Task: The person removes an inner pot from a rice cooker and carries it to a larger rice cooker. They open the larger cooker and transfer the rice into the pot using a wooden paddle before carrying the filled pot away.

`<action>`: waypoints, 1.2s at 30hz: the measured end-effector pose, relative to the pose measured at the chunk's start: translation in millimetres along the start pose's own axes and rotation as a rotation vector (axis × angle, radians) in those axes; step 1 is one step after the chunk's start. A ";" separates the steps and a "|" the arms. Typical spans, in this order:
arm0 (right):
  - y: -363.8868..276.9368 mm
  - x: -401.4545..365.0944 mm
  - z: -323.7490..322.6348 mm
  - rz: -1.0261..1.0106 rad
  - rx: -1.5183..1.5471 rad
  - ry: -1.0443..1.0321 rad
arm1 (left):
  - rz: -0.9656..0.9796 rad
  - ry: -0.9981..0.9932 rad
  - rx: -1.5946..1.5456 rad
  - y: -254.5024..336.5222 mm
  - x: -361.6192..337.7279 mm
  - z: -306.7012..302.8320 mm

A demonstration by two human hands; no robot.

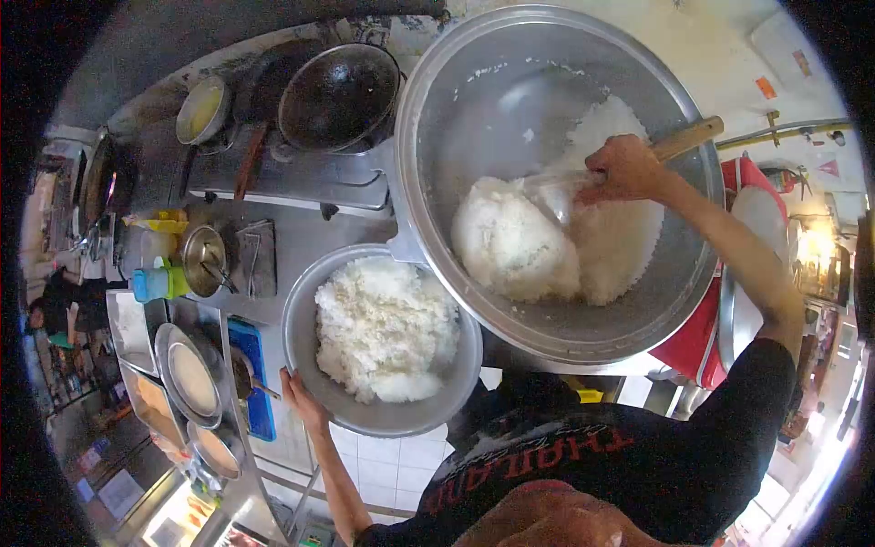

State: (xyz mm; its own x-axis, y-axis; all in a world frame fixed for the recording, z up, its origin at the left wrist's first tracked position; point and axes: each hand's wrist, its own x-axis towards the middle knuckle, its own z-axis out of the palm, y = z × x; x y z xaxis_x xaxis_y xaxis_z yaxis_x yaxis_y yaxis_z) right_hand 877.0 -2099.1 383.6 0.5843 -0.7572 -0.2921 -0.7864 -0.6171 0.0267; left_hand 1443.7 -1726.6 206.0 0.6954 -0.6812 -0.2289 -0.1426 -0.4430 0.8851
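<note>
My right hand [622, 169] grips a wooden-handled rice paddle [688, 139] inside a large tilted metal pot [437, 164]. The paddle's clear blade digs into a big lump of cooked white rice [515, 242] lying against the pot's lower wall. My left hand [301, 397] holds the rim of a metal bowl [301, 337] heaped with white rice [383, 328], just below and left of the pot.
A black wok [337, 91] and a small pot of yellow liquid [202, 109] sit on the stove behind. Left of the bowl stand a lidded metal canister [205, 260], a blue tray [251, 365], and several metal dishes [191, 378]. A red object [702, 337] is under the pot.
</note>
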 end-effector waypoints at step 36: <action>-15.6 -70.3 -98.9 -0.024 0.319 0.415 | 0.118 0.000 0.214 36.1 -4.4 10.9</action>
State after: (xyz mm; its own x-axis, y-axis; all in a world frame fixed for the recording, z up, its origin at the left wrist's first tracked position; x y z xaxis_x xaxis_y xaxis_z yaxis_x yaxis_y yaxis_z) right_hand 867.9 -2057.4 498.3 0.5824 -0.8045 0.1165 -0.7556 -0.5887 -0.2873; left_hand 1427.9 -1746.0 234.6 0.6652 -0.7355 -0.1288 -0.3689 -0.4737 0.7997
